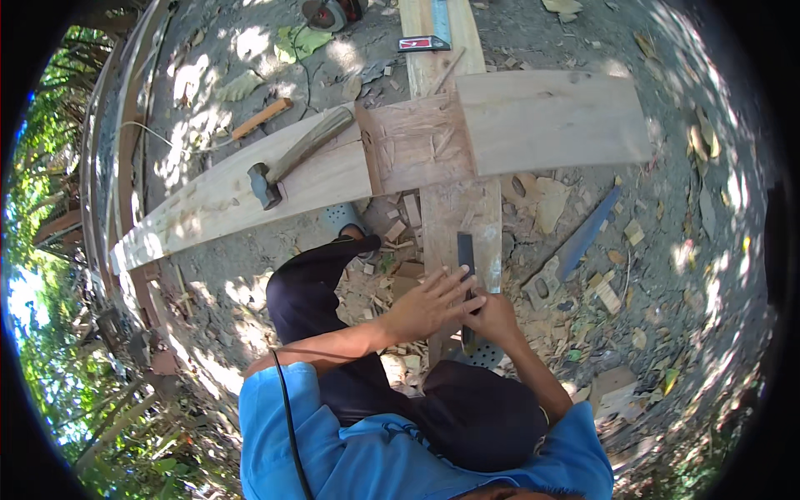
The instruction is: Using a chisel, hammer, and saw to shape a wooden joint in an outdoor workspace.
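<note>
My right hand [493, 319] is closed around a chisel [465, 250], its dark flat blade pointing away from me. My left hand [429, 307] lies over the chisel beside the right one, fingers stretched out and pressed near the blade. Both hands are above a narrow board [461, 204] that runs away from me. Across it lies a wide wooden plank [554, 121], with a shallow, roughly cut recess [415, 142] in its middle and wood chips inside. A hammer [312, 142] with a wooden handle rests on the plank's left part.
A handsaw [587, 237] lies on the ground to the right. A square [439, 25] sits on the board's far end. A power tool [325, 13] stands beyond the plank, near an orange-brown wood strip [262, 118]. Offcuts and dry leaves are scattered around; long timbers [125, 125] line the left.
</note>
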`<state>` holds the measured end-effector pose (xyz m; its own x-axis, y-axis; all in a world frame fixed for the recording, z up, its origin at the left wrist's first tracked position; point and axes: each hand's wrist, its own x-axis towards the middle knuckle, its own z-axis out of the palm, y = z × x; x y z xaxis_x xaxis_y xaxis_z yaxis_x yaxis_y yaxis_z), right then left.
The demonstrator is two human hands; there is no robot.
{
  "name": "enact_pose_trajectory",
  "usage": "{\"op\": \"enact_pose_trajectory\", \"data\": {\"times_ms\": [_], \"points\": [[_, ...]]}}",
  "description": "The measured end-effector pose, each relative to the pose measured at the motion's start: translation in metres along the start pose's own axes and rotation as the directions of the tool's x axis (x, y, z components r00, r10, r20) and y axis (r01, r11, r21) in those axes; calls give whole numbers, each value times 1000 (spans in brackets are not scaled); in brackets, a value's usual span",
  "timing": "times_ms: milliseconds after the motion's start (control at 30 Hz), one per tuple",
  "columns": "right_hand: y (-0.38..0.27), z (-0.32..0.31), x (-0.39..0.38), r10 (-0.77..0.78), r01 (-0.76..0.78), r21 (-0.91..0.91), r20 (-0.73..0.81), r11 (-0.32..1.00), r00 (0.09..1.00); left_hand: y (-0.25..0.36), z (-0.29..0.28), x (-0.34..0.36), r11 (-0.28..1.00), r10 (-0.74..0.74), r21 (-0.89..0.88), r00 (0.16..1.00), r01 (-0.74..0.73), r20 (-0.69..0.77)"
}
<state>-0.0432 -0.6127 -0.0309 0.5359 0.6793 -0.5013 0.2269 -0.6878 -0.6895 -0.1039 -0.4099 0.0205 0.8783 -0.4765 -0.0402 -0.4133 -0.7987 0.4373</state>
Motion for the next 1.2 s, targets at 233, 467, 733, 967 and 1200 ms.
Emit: {"op": "enact_pose_trajectory", "data": {"times_ms": [233, 467, 733, 967, 1200], "points": [[-179, -224, 108, -168, 54, 233, 506, 971, 846, -48, -120, -7, 926, -219, -355, 947, 127, -235], [-322, -125, 302, -527, 586, -238, 270, 774, 806, -105, -202, -95, 50, -756, -993, 646, -108, -108], [-321, -12, 327, -399, 708, -432, 608, 559, 686, -200, -290, -130, 368, -911, -776, -32, -512, -410], [-292, -165, 347, -451, 519, -298, 268, 801, 851, -191, -301, -133, 663, -732, -631, -170, -404, -660], [-110, -264, 263, -87, 86, -19, -103, 996, 991, -216, -268, 6, 450, -881, -875, 75, -180, -468]]}}
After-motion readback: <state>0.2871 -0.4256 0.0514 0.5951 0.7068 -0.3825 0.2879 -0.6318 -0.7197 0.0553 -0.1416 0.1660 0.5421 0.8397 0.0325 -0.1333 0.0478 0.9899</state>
